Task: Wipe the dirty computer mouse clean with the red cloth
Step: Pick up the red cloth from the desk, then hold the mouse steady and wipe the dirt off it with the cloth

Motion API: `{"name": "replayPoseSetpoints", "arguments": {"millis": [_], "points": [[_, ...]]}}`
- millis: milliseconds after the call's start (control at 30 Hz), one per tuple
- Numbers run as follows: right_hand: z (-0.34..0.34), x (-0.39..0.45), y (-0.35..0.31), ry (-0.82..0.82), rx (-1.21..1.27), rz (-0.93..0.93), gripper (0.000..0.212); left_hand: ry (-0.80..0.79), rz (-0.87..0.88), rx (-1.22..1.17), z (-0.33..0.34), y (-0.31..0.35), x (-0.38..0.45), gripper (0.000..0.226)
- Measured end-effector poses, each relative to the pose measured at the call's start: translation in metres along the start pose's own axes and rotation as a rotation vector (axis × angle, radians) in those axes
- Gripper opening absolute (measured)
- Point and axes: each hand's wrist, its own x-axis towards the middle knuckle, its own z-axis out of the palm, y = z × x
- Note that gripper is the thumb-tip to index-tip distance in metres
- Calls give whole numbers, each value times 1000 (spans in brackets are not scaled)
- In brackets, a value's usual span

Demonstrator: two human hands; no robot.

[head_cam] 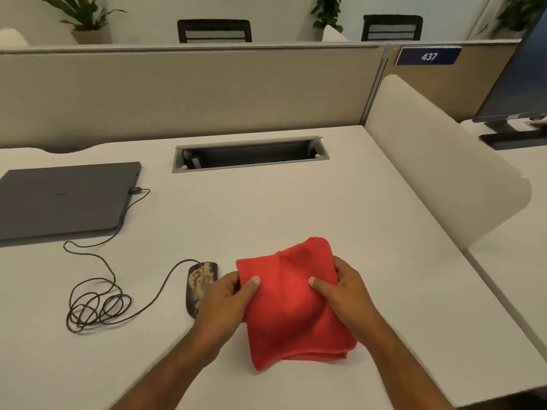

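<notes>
Both hands gripping red cloth (pixel 291 306), left hand (pixel 228 303), right hand (pixel 344 294), dirty mouse (pixel 199 284) beside

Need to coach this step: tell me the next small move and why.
Probably carry the red cloth left onto the mouse. Both the left hand and right hand grip the cloth, which is folded and not yet touching the grimy mouse beside it.

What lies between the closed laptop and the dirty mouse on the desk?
Only the mouse's dark cable, running from the laptop plug, looping into a loose coil on the white desk, then reaching the mouse. Otherwise bare desk, per the head view.
</notes>
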Motion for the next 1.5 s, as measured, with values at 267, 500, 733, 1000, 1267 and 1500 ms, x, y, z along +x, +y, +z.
{"name": "replayPoseSetpoints", "arguments": {"millis": [267,500,733,1000,1267,1500], "points": [[1,-22,-13,-30,-108,50,30,-64,11,-92,-6,-18,-26,15],[9,-24,-4,-61,-506,124,69,21,10,76,0,-41,-24,19],[36,-28,-1,-126,-492,-390,67,55,113,259,-4,-42,-19,28],[75,-27,23,-389,-486,-407,87,60,-48,-43,-11,-24,-13,14],[101,-37,33,-238,-483,-471,63,83,-100,-183,-27,-17,-12,18],[107,-42,40,-178,-401,-459,55,87,-63,-56,-35,-24,-16,7]]}}
